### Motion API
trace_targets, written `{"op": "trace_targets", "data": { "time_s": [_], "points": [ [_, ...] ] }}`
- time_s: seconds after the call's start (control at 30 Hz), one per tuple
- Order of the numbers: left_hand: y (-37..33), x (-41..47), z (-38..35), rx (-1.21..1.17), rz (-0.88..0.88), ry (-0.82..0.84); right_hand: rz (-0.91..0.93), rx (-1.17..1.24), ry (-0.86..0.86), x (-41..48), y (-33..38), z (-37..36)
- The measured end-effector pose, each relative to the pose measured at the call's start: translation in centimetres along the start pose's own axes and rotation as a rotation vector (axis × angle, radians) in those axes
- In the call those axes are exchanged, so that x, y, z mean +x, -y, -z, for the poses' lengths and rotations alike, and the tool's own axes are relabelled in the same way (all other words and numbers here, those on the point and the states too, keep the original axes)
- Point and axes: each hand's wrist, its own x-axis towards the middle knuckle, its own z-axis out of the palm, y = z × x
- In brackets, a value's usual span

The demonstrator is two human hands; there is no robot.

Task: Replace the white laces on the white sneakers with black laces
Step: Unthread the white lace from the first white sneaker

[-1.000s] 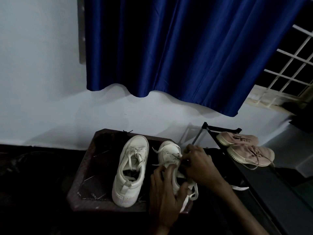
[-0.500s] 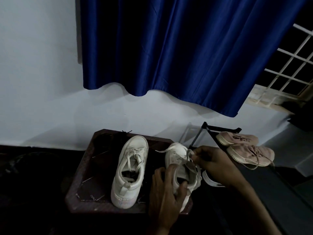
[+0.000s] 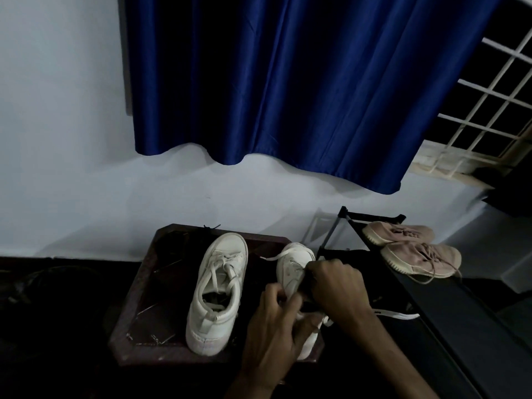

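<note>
Early stage: left hand (image 3: pixel 273 329) grips centre sneaker (image 3: pixel 290 264), right hand (image 3: pixel 336 286) fingers pinch its white lace (image 3: pixel 270 257); other sneaker (image 3: pixel 218 283) left of it still white-laced.

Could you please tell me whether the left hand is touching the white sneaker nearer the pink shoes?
Touching. The head view shows the left hand with its fingers curled over the white sneaker, gripping it.

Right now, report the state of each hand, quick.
Left hand: closed, gripping the right-hand white low-top sneaker.
Right hand: closed, pinching that sneaker's flat white lace.
</note>
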Motion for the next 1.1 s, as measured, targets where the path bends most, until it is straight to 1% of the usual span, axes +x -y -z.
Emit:
{"op": "trace_targets", "data": {
  "time_s": [0.07, 0.17, 0.23, 0.33, 0.43, 0.5, 0.6, 0.67, 0.73, 0.77, 0.8, 0.83, 0.93, 1.03, 1.1],
  "points": [
    [0.1, 0.0, 0.4, 0.085, -0.069, 0.019, 0.027, 0.025, 0.004, 0.0, 0.0, -0.2],
    [-0.8, 0.1, 0.2, 0.206, -0.089, -0.014, 0.111, 0.166, 0.012, 0.2, -0.7, -0.6],
    [-2.0, 0.0, -0.2, 0.251, -0.050, -0.051, 0.208, 0.270, 0.105, 0.2, -1.4, 0.1],
    [-3.9, -0.2, -0.9, 0.233, -0.027, -0.052, 0.371, 0.374, 0.266, 0.8, -3.0, 2.9],
    [-4.6, -0.2, -1.1, 0.232, -0.057, -0.054, 0.442, 0.300, 0.334, 1.9, -3.8, 5.3],
    [-4.1, -0.1, -0.8, 0.227, -0.016, -0.089, 0.457, 0.217, 0.344, 2.1, -3.1, 5.4],
    [-3.2, -0.1, -0.6, 0.229, 0.047, -0.147, 0.471, -0.019, 0.314, 1.0, -0.9, 4.1],
    [-3.0, 0.0, -0.5, 0.226, 0.046, -0.148, 0.458, -0.014, 0.342, 0.5, -0.8, 4.9],
    [-2.9, -0.1, -0.5, 0.211, 0.030, -0.153, 0.401, 0.060, 0.412, 0.8, -2.1, 7.4],
    [-2.8, -0.2, -0.6, 0.196, 0.028, -0.159, 0.360, 0.092, 0.414, 1.3, -2.9, 8.9],
    [-2.7, -0.3, -0.7, 0.180, 0.023, -0.165, 0.313, 0.131, 0.379, 1.9, -3.6, 10.6],
    [-2.7, -0.3, -0.7, 0.170, 0.010, -0.170, 0.273, 0.170, 0.308, 2.6, -4.1, 12.2],
    [-3.0, -0.4, -0.8, 0.161, -0.015, -0.155, 0.194, 0.322, -0.002, 5.5, -4.1, 15.9],
    [-3.4, -0.3, -0.4, 0.147, 0.008, -0.124, 0.143, 0.620, -0.280, 9.0, -1.4, 18.9],
    [-3.5, -0.4, -0.1, 0.138, 0.025, -0.086, 0.163, 0.835, -0.397, 10.9, 1.6, 20.3]
  ]
}}
